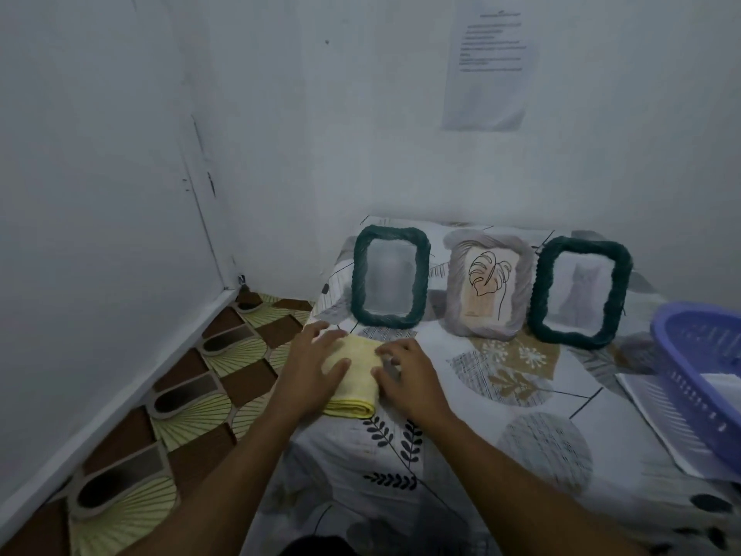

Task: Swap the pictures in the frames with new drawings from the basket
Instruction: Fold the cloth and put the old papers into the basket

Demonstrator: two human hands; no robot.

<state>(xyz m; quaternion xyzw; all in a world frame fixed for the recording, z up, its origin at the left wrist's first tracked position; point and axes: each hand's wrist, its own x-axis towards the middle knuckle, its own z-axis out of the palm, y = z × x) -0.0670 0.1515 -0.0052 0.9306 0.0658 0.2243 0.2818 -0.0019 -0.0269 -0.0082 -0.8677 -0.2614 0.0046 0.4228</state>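
Left hand [308, 365] and right hand [411, 381] lie flat, fingers extended, on folded yellow cloth [355, 385]; purple basket [693, 371], far right, contains white paper [723, 385]; grey frame [457, 290] contains leaf drawing [487, 280].

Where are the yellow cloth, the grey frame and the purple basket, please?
yellow cloth [355, 389]: head view, middle of its folded top face.
grey frame [455, 292]: head view, its left border.
purple basket [681, 355]: head view, its slotted side wall.
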